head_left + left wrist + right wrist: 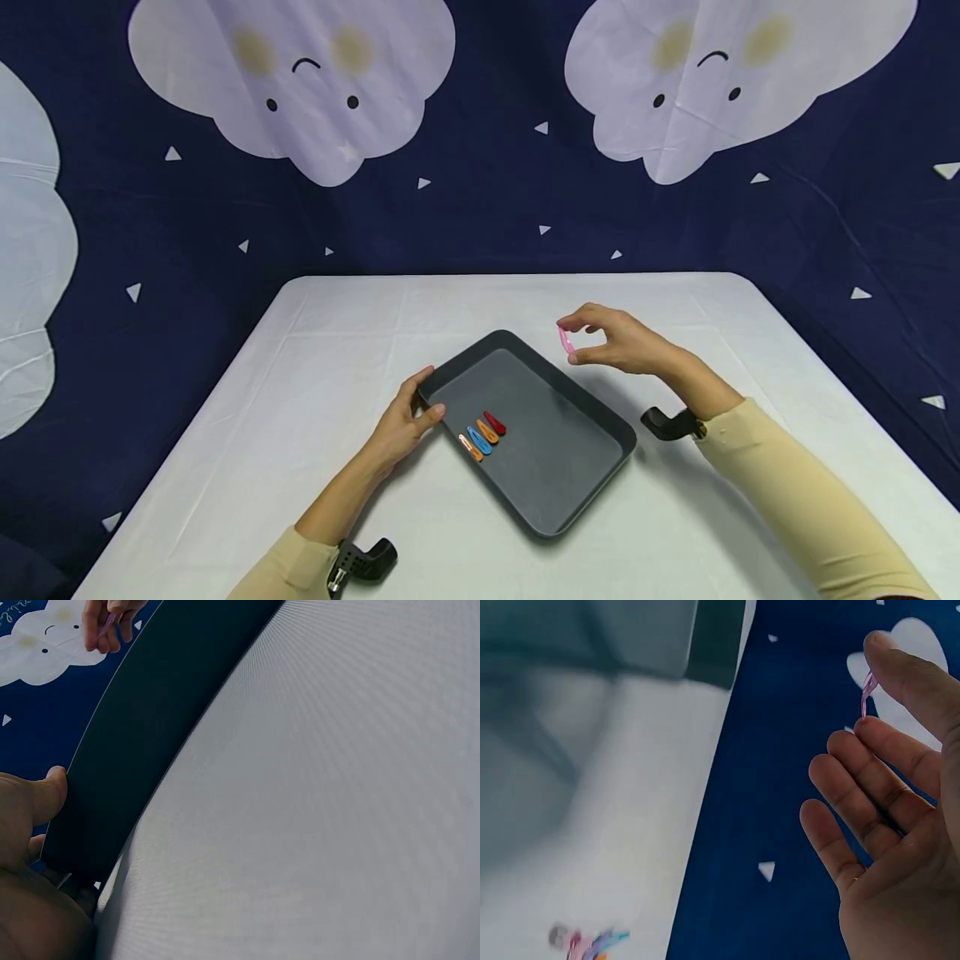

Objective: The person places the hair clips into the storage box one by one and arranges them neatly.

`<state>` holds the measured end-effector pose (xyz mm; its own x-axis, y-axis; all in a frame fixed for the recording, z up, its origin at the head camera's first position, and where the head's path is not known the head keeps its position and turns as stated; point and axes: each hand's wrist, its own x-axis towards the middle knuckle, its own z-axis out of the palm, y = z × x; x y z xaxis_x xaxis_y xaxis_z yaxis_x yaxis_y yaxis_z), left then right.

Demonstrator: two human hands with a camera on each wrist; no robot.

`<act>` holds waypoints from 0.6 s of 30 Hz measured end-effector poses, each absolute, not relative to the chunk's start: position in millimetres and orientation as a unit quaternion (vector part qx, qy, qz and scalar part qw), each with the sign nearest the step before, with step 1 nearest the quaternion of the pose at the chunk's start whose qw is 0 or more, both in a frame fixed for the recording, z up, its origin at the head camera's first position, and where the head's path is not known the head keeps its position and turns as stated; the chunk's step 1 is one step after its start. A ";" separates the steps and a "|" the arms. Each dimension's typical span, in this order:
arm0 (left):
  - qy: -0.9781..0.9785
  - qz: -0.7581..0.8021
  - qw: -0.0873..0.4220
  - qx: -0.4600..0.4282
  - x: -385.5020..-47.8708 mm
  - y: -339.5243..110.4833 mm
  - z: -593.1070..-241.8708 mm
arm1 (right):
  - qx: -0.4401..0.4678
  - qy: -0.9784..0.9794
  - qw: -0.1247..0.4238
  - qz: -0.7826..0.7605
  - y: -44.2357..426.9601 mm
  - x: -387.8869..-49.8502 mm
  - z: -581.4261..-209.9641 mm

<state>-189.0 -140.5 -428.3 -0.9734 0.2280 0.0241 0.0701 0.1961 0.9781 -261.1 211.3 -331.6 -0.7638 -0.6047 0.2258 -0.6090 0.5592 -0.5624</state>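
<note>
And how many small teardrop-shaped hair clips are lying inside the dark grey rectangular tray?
4, in one row inside the tray, starting beside its edge near the left hand: outer orange clip, blue clip, inner orange clip, then red clip. None there looks hidden.

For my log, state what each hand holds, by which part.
Right hand: pink hair clip, pinched at both ends. Left hand: gray tray, by its rim near one corner.

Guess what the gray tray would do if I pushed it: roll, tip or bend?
The tray probably won't roll or tip easily, because it's wide and low with a flat bottom. Its straight, raised walls suggest it's stiff, so it likely won't bend much. The four hair clips lie on its smooth-looking bottom, so a hard shove might make them slide.
</note>
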 end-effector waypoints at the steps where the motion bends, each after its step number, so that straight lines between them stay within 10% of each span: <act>1: 0.771 0.627 0.063 0.096 -188.8 -140.5 -428.4 | 0.348 -0.882 -0.001 0.319 207.3 -259.9 -331.6; 18: 0.769 0.630 0.062 0.095 -187.1 -140.1 -425.8 | 0.402 -0.864 -0.045 0.300 157.1 -254.2 -349.4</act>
<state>-187.1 -140.1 -425.8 -0.9743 0.2238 0.0248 0.0685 0.1893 0.9795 -254.2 157.1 -349.4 -0.6733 -0.7212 0.1632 -0.6671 0.4972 -0.5548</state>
